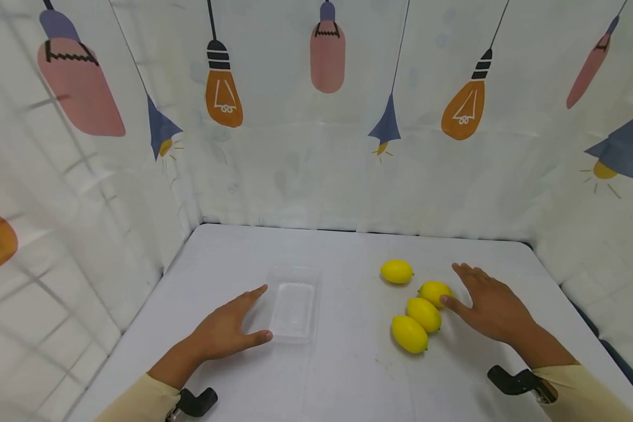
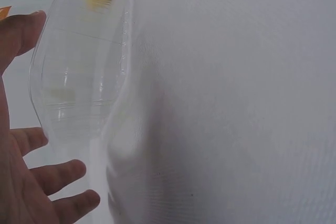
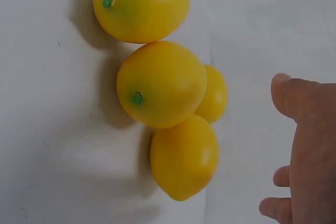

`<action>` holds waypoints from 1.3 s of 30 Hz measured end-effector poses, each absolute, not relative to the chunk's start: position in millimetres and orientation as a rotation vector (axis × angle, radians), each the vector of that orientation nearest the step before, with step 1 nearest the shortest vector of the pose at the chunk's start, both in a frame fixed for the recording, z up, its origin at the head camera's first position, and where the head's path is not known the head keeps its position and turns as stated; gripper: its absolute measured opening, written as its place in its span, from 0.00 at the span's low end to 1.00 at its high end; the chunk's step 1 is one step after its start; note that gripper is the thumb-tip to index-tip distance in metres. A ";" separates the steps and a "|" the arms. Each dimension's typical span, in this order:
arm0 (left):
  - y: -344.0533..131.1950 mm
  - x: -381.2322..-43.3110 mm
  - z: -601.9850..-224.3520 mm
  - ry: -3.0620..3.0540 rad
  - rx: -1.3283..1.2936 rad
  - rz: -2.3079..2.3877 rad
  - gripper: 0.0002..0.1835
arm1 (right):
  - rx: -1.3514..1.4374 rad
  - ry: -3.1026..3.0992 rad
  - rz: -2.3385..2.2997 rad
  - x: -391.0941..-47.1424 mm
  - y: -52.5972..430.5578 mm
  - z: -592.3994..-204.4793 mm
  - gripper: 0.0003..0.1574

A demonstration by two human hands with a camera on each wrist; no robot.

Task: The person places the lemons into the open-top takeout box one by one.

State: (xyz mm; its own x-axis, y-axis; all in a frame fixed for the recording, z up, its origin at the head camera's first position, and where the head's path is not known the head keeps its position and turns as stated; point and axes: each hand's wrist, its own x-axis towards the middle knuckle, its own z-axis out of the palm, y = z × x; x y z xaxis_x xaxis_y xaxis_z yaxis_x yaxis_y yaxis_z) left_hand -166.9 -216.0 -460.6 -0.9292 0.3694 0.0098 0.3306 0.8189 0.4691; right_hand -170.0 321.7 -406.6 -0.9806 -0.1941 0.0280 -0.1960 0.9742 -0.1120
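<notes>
A clear plastic tray lies on the white table, left of the middle. Beside its left edge is my left hand, thumb and fingers spread apart. In the left wrist view, the fingertips come close to the rim of the tray; whether they touch it I cannot tell. Several yellow lemons lie on the right of the table, three in a slanting row and one lemon farther back. My right hand hovers by the row with extended fingers, holding nothing. Green stem ends show on two lemons in the right wrist view.
The white table reaches back to a pale curtain printed with hanging lamps and bulbs. More curtain closes off the left and right sides. Black curved pieces are worn at both wrists.
</notes>
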 end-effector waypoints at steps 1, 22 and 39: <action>-215.6 -166.9 -460.4 2.915 0.559 0.733 0.55 | 0.311 -3.099 0.184 -170.9 321.2 -408.0 0.59; -214.7 -165.0 -458.9 2.894 0.512 0.726 0.54 | 0.372 -3.128 0.399 -185.3 322.9 -434.5 0.43; -213.8 -165.4 -459.2 2.906 0.513 0.717 0.54 | 0.391 -3.145 0.399 -181.5 324.9 -439.1 0.40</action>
